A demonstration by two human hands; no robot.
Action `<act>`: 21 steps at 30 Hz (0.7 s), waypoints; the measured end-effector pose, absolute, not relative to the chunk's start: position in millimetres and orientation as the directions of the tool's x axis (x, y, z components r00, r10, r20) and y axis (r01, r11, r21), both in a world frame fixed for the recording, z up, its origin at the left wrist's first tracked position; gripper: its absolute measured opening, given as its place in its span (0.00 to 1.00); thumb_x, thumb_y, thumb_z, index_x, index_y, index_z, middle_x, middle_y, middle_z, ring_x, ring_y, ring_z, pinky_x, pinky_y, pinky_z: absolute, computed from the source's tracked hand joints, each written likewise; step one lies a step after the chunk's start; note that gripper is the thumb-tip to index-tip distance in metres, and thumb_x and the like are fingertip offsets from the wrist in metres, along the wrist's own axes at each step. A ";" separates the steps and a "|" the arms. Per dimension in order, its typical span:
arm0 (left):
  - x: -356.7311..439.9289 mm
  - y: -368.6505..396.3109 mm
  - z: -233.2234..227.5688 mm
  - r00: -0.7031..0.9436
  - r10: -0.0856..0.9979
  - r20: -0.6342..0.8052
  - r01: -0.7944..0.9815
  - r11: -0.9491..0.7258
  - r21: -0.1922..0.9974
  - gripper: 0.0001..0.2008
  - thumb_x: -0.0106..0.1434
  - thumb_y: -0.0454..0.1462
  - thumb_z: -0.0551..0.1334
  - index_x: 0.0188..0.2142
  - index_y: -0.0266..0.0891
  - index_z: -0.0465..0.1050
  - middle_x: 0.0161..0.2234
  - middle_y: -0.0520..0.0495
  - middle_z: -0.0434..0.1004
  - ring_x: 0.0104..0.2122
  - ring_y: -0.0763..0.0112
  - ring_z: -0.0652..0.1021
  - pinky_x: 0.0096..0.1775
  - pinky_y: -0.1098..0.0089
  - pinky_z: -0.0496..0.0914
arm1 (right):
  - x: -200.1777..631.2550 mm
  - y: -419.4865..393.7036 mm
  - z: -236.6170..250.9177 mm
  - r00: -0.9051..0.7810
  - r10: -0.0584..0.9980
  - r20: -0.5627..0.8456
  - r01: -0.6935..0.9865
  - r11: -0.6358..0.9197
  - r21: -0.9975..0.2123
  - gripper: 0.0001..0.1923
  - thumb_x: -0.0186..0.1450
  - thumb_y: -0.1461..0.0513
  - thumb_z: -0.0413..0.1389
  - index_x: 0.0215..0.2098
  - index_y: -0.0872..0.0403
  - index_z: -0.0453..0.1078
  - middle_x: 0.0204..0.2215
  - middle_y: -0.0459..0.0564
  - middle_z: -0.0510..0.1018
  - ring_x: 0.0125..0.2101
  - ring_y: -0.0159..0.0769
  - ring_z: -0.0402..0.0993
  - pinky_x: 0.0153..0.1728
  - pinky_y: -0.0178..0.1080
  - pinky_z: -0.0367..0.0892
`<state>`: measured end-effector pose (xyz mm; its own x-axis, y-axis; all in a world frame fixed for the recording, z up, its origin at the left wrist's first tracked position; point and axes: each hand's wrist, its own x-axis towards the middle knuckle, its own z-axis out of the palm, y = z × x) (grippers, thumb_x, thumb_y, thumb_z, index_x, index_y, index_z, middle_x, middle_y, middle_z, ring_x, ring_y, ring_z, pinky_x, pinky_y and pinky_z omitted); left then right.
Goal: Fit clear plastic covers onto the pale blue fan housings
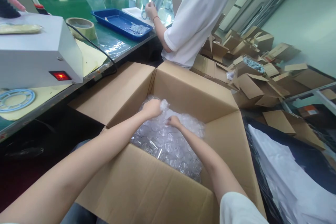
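Note:
A large open cardboard box [147, 178] stands in front of me. Inside lies clear plastic [170, 143] covered in round, bubble-like shapes; whether these are bubble wrap or separate round parts I cannot tell. My left hand [153, 107] is closed in a fist near the far left side of the box, with a crumpled tuft of the clear plastic sticking out of it. Close by on the right, my right hand [173, 121] has its fingers pinched together at the plastic surface. Its fingertips are partly hidden, and a whitish patch of film shows just beyond them.
On the green workbench sit a white machine [36, 52] with a lit red switch, a tape roll [81, 28], a light-blue ring [17, 99] and a blue tray [118, 22] of small parts. A co-worker [194, 17] stands beyond the box. Cardboard boxes [249, 84] crowd the right.

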<state>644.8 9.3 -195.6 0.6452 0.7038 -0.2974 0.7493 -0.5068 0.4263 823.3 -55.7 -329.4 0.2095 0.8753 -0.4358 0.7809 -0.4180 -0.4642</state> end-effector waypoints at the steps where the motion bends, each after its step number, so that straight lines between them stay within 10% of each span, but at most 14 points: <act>1: 645.1 9.0 -196.4 0.646 0.702 -0.300 0.750 -0.511 0.420 0.15 0.67 0.41 0.59 0.50 0.35 0.70 0.48 0.42 0.74 0.46 0.62 0.76 0.47 0.56 0.72 | 823.2 -56.0 -331.7 0.212 0.870 -0.445 0.804 -0.414 -0.427 0.14 0.68 0.57 0.56 0.47 0.57 0.70 0.44 0.51 0.75 0.41 0.39 0.75 0.41 0.45 0.73; 10: 647.0 6.7 -198.6 0.667 0.638 -0.385 0.745 -0.559 0.365 0.15 0.66 0.40 0.60 0.50 0.35 0.70 0.49 0.42 0.73 0.47 0.61 0.76 0.47 0.55 0.72 | 827.5 -57.5 -311.2 0.218 0.904 -0.368 0.885 -0.342 -0.316 0.12 0.68 0.58 0.56 0.47 0.55 0.70 0.47 0.52 0.74 0.45 0.40 0.73 0.45 0.47 0.71; 21: 649.8 10.3 -198.3 0.771 0.568 -0.288 0.623 -0.578 0.527 0.14 0.66 0.41 0.61 0.47 0.35 0.72 0.47 0.43 0.75 0.46 0.62 0.76 0.48 0.55 0.72 | 800.1 -45.9 -251.4 0.144 0.985 -0.100 0.636 -0.169 -0.753 0.10 0.66 0.58 0.58 0.38 0.58 0.73 0.39 0.49 0.77 0.40 0.38 0.75 0.43 0.45 0.72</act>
<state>649.8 10.3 -198.3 0.7709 0.5684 -0.2876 0.6230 -0.5784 0.5267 800.1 -45.9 -251.4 0.1438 0.9846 -0.0999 0.6361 -0.1693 -0.7528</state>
